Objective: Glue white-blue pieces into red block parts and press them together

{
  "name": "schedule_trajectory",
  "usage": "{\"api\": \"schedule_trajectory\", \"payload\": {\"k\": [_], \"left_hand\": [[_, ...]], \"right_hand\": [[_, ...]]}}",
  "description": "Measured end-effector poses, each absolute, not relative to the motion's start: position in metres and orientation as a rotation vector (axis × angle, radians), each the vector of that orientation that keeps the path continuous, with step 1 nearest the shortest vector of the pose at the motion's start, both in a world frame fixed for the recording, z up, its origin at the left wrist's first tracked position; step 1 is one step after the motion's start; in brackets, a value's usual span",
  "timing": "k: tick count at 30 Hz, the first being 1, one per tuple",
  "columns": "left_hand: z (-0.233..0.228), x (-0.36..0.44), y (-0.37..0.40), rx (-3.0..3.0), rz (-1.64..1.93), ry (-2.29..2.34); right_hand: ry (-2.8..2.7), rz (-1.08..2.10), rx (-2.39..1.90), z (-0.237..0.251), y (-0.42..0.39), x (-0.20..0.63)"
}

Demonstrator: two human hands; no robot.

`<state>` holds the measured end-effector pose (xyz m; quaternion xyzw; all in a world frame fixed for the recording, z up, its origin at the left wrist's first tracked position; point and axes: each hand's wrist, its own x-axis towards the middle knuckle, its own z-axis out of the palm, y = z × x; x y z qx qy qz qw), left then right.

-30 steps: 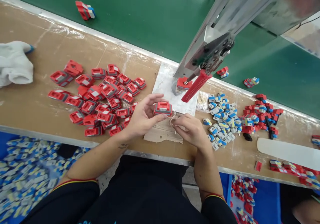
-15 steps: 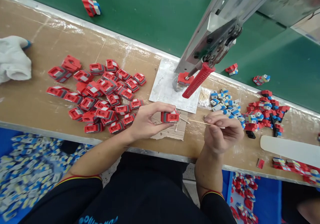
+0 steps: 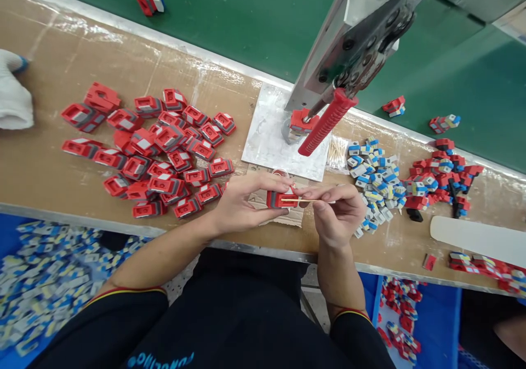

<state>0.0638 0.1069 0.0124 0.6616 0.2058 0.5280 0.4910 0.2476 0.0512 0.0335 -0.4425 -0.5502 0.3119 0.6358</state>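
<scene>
My left hand [image 3: 242, 204] grips a small red and grey plastic part [image 3: 279, 198] just above a scrap of cardboard [image 3: 263, 200] at the bench's front edge. My right hand [image 3: 339, 213] pinches a thin wooden stick [image 3: 302, 200] and its tip touches the side of that part. A heap of the same red parts [image 3: 156, 149] lies to the left of my left hand. A pile of small blue and white pieces [image 3: 372, 177] lies to the right of my right hand.
A hand press with a red lever handle [image 3: 326, 122] stands on a metal plate [image 3: 271, 144], one red part [image 3: 303, 121] seated under it. Wooden sticks [image 3: 337, 152], assembled red pieces [image 3: 441, 180], a white glove [image 3: 14, 97] and a green conveyor [image 3: 246, 23] surround them. Blue bins [image 3: 45, 281] sit below.
My right hand has moved left, bringing the stick's tip from clear of the red part up against it. The left hand has kept hold of the part, shifting slightly.
</scene>
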Motion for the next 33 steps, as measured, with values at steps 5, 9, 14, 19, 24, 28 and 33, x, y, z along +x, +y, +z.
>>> {"api": "schedule_trajectory", "payload": {"k": [5,9,14,19,24,28,33], "left_hand": [[0.013,0.064,0.107,1.613,1.277,0.502],[0.011,0.064,0.107,1.618,1.296,0.48],[0.012,0.058,0.111,1.669,1.261,0.529],[0.02,0.05,0.121,1.799,1.302,0.658],[0.025,0.047,0.125,1.855,1.253,0.749],[0.024,0.049,0.123,1.902,1.256,0.712],[0.022,0.051,0.119,1.938,1.232,0.656]], "right_hand": [[-1.263,0.744,-0.972,0.036,0.053,0.247],[-1.308,0.727,-0.964,0.037,0.053,0.246],[-1.3,0.528,-1.051,0.04,0.054,0.268],[-1.72,0.4,-1.165,0.039,0.061,0.296],[-2.113,0.506,-1.231,0.032,0.067,0.292],[-1.962,0.485,-1.205,0.035,0.065,0.288],[-1.506,0.407,-1.062,0.036,0.058,0.276]]}}
